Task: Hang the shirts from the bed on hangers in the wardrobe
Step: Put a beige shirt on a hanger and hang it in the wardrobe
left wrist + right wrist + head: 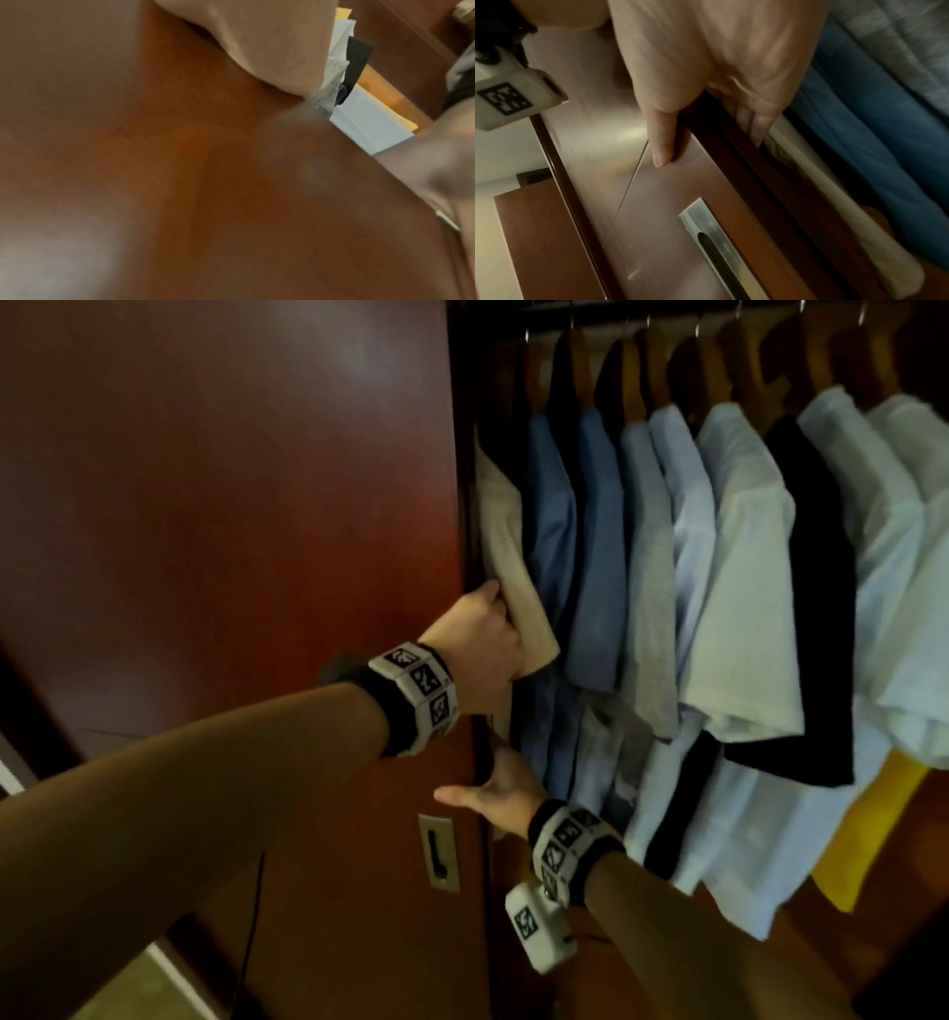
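Nearest the head camera, the right hand hooks its fingers round the edge of the dark red-brown wooden sliding door, thumb flat on the panel above the recessed metal pull. Higher up, the left hand is tucked behind the beige short-sleeved shirt at the left end of the rail; its fingers are hidden by cloth, so I cannot tell whether it grips the sleeve or only pushes it in. That shirt already hangs on a wooden hanger beside the row of blue, grey, white, black and yellow shirts. Hanging looks done; the step in hand is probably clearing the sleeve from the door's path. Next, the door must slide without trapping fabric.
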A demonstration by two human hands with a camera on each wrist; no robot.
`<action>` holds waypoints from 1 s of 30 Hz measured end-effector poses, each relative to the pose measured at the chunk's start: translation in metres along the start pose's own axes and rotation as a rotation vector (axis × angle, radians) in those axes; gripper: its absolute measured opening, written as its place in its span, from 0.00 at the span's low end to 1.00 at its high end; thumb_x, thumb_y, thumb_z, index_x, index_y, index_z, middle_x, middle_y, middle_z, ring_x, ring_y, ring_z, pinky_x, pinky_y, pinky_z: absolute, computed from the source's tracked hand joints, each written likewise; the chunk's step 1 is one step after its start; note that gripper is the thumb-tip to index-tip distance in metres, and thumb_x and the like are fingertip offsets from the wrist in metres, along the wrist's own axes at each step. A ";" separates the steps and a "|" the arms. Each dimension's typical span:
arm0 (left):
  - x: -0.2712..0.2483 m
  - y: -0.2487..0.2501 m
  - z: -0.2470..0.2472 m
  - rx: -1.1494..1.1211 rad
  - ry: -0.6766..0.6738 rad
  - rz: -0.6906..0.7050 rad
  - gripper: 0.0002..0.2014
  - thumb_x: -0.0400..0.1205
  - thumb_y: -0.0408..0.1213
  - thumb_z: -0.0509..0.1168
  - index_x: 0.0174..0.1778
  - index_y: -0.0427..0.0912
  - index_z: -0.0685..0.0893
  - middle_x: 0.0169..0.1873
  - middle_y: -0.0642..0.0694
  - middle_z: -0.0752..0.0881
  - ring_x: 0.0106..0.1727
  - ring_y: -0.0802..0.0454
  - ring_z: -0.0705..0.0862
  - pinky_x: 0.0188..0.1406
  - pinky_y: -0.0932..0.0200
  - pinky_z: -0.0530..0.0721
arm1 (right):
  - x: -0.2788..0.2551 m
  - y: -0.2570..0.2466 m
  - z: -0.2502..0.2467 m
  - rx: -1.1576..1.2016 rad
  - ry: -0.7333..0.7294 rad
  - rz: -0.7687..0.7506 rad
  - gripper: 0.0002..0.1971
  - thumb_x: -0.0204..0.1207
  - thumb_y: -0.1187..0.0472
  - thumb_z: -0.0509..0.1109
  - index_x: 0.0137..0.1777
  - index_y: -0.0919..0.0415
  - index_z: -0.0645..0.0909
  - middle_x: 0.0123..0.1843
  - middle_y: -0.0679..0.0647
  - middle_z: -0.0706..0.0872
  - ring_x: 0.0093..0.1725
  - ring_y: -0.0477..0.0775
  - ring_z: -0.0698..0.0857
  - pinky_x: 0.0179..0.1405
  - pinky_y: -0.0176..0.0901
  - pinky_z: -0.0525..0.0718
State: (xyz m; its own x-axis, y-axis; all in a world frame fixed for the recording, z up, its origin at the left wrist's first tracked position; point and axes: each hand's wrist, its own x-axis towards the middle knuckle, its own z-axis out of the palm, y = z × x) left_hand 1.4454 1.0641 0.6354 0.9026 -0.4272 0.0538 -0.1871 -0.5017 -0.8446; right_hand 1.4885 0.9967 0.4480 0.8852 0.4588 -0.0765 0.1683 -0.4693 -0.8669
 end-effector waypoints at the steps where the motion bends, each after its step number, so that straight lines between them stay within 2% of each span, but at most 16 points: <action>1: 0.003 0.003 -0.005 -0.007 0.011 0.000 0.19 0.83 0.50 0.53 0.49 0.45 0.87 0.48 0.44 0.89 0.51 0.43 0.82 0.63 0.45 0.66 | -0.007 -0.001 -0.006 0.014 0.004 -0.032 0.58 0.50 0.28 0.82 0.82 0.47 0.66 0.77 0.47 0.77 0.75 0.51 0.77 0.71 0.51 0.80; 3: 0.010 0.010 -0.019 -0.008 0.033 0.011 0.18 0.83 0.49 0.54 0.49 0.43 0.87 0.47 0.42 0.88 0.50 0.42 0.82 0.64 0.45 0.68 | -0.016 0.004 -0.021 0.033 0.012 -0.052 0.46 0.61 0.40 0.84 0.79 0.51 0.70 0.71 0.44 0.80 0.70 0.47 0.79 0.65 0.42 0.79; 4: 0.014 0.014 -0.024 0.004 0.035 0.019 0.18 0.83 0.49 0.54 0.49 0.43 0.87 0.47 0.42 0.88 0.50 0.43 0.82 0.64 0.44 0.69 | -0.020 0.006 -0.027 0.027 0.012 -0.049 0.45 0.63 0.42 0.84 0.78 0.52 0.70 0.70 0.44 0.80 0.68 0.45 0.79 0.64 0.40 0.78; 7: 0.028 0.028 -0.039 0.018 0.065 0.018 0.17 0.83 0.49 0.55 0.46 0.46 0.88 0.47 0.44 0.89 0.50 0.43 0.82 0.65 0.41 0.67 | -0.030 0.020 -0.047 0.004 0.039 -0.019 0.53 0.56 0.33 0.84 0.80 0.50 0.68 0.75 0.45 0.79 0.74 0.49 0.78 0.71 0.49 0.79; 10: 0.045 0.042 -0.056 -0.034 0.114 0.043 0.17 0.83 0.48 0.55 0.40 0.47 0.87 0.39 0.48 0.88 0.43 0.46 0.81 0.57 0.46 0.67 | -0.043 0.038 -0.071 0.030 0.031 0.000 0.42 0.63 0.42 0.85 0.77 0.49 0.74 0.72 0.47 0.83 0.71 0.49 0.80 0.70 0.47 0.80; 13: 0.062 0.058 -0.081 -0.019 0.113 0.089 0.18 0.84 0.47 0.53 0.36 0.49 0.84 0.33 0.50 0.85 0.39 0.49 0.78 0.54 0.48 0.70 | -0.056 0.056 -0.095 0.063 0.053 0.018 0.52 0.57 0.35 0.85 0.81 0.49 0.70 0.77 0.47 0.78 0.76 0.50 0.77 0.75 0.49 0.77; 16: 0.076 0.074 -0.109 -0.021 0.122 0.129 0.19 0.85 0.48 0.53 0.31 0.46 0.76 0.28 0.49 0.76 0.35 0.50 0.76 0.54 0.48 0.72 | -0.072 0.071 -0.121 0.083 0.079 0.002 0.50 0.64 0.45 0.85 0.84 0.51 0.64 0.80 0.45 0.73 0.79 0.48 0.72 0.73 0.38 0.72; 17: 0.082 0.079 -0.117 -0.021 0.136 0.135 0.20 0.85 0.50 0.53 0.30 0.45 0.75 0.28 0.49 0.76 0.36 0.49 0.76 0.55 0.48 0.72 | -0.078 0.077 -0.130 0.094 0.088 -0.013 0.50 0.65 0.46 0.85 0.85 0.50 0.62 0.80 0.44 0.73 0.79 0.46 0.71 0.74 0.38 0.71; 19: 0.092 0.091 -0.134 -0.010 0.155 0.142 0.19 0.85 0.51 0.53 0.32 0.45 0.77 0.33 0.48 0.81 0.39 0.48 0.77 0.56 0.47 0.70 | -0.091 0.087 -0.150 0.115 0.092 -0.035 0.47 0.66 0.47 0.85 0.83 0.49 0.64 0.78 0.41 0.74 0.77 0.43 0.73 0.77 0.42 0.72; 21: 0.105 0.103 -0.148 -0.010 0.173 0.156 0.17 0.85 0.49 0.52 0.35 0.47 0.78 0.40 0.49 0.86 0.40 0.49 0.76 0.54 0.47 0.68 | -0.104 0.095 -0.169 0.102 0.097 -0.026 0.40 0.69 0.50 0.83 0.78 0.45 0.66 0.69 0.33 0.75 0.70 0.36 0.74 0.74 0.38 0.72; 23: 0.117 0.113 -0.164 -0.019 0.187 0.163 0.18 0.85 0.49 0.51 0.32 0.47 0.73 0.37 0.49 0.84 0.34 0.49 0.70 0.53 0.47 0.67 | -0.115 0.104 -0.187 0.096 0.116 -0.005 0.38 0.69 0.51 0.83 0.74 0.42 0.66 0.64 0.30 0.73 0.66 0.33 0.71 0.71 0.35 0.70; 25: 0.128 0.123 -0.181 -0.031 0.201 0.160 0.21 0.86 0.49 0.51 0.28 0.43 0.68 0.30 0.48 0.78 0.29 0.49 0.66 0.50 0.48 0.65 | -0.122 0.117 -0.204 0.106 0.136 -0.007 0.42 0.64 0.47 0.86 0.77 0.47 0.70 0.70 0.35 0.78 0.70 0.37 0.76 0.75 0.42 0.73; 26: 0.132 0.128 -0.189 -0.034 0.203 0.165 0.21 0.86 0.48 0.51 0.28 0.43 0.67 0.29 0.47 0.77 0.29 0.49 0.67 0.50 0.48 0.65 | -0.126 0.122 -0.212 0.109 0.151 -0.003 0.45 0.63 0.47 0.86 0.79 0.49 0.70 0.72 0.39 0.79 0.71 0.39 0.77 0.75 0.44 0.76; 28: 0.141 0.137 -0.203 -0.026 0.194 0.186 0.19 0.86 0.47 0.50 0.29 0.44 0.69 0.31 0.48 0.79 0.30 0.50 0.69 0.49 0.47 0.64 | -0.135 0.130 -0.227 0.087 0.170 0.015 0.44 0.65 0.50 0.86 0.80 0.49 0.70 0.71 0.38 0.79 0.66 0.35 0.78 0.64 0.30 0.78; 29: 0.145 0.141 -0.210 -0.018 0.198 0.200 0.19 0.86 0.47 0.50 0.29 0.45 0.69 0.30 0.48 0.77 0.30 0.50 0.69 0.50 0.46 0.64 | -0.139 0.135 -0.235 0.078 0.184 0.015 0.43 0.65 0.51 0.86 0.79 0.49 0.70 0.69 0.37 0.79 0.64 0.33 0.78 0.61 0.26 0.77; 30: 0.149 0.145 -0.216 -0.012 0.199 0.214 0.19 0.86 0.47 0.51 0.30 0.45 0.69 0.29 0.48 0.74 0.30 0.50 0.68 0.52 0.46 0.66 | -0.143 0.139 -0.242 0.070 0.205 0.017 0.44 0.64 0.49 0.86 0.79 0.49 0.71 0.69 0.37 0.80 0.65 0.34 0.78 0.63 0.29 0.78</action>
State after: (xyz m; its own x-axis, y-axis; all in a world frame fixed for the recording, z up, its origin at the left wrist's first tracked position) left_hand 1.4689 0.7658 0.6362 0.7486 -0.6628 -0.0200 -0.3702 -0.3926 -0.8419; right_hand 1.4902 0.6828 0.4574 0.9586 0.2848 0.0042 0.1285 -0.4192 -0.8988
